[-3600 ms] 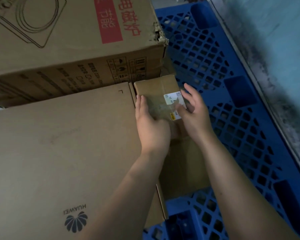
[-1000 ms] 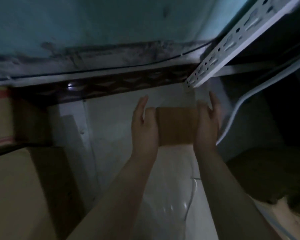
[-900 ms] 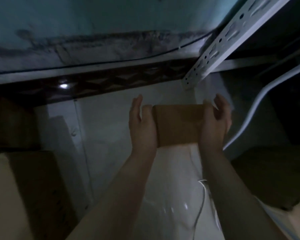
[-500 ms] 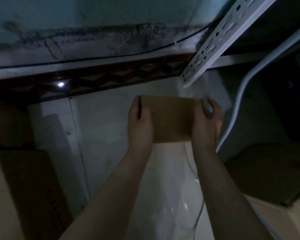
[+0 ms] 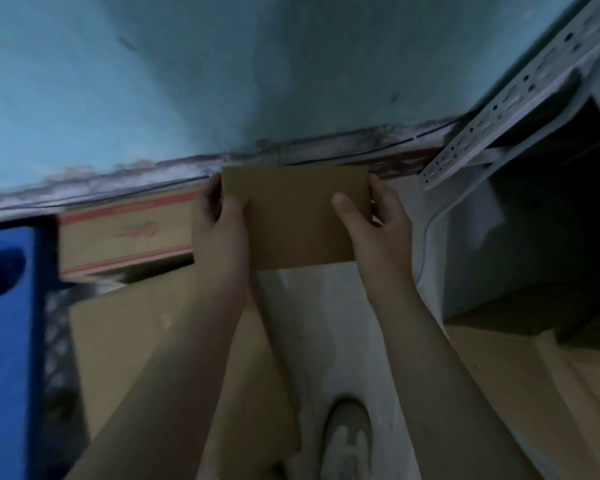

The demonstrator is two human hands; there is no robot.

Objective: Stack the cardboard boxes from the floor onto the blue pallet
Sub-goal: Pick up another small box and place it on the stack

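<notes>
A small plain brown cardboard box [image 5: 297,216] is held up in the air in the middle of the view. My left hand [image 5: 219,226] grips its left side with the thumb on the near face. My right hand [image 5: 371,220] grips its right side the same way. The blue pallet [image 5: 7,323] shows as a slatted edge at the far left. A cardboard box with red stripes [image 5: 125,233] lies behind my left hand, and a larger plain cardboard box [image 5: 136,341] sits below my left forearm.
A teal wall [image 5: 257,71] with a stained base fills the top. A white perforated shelf post [image 5: 520,95] slants at the upper right over a dark space. More cardboard [image 5: 534,393] lies at the lower right. A shoe [image 5: 347,441] stands on the pale floor [image 5: 326,323].
The view has swung left and brightened, bringing the blue pallet and striped box into sight. Both hands have kept hold of the small box and carried it leftward with the turn.
</notes>
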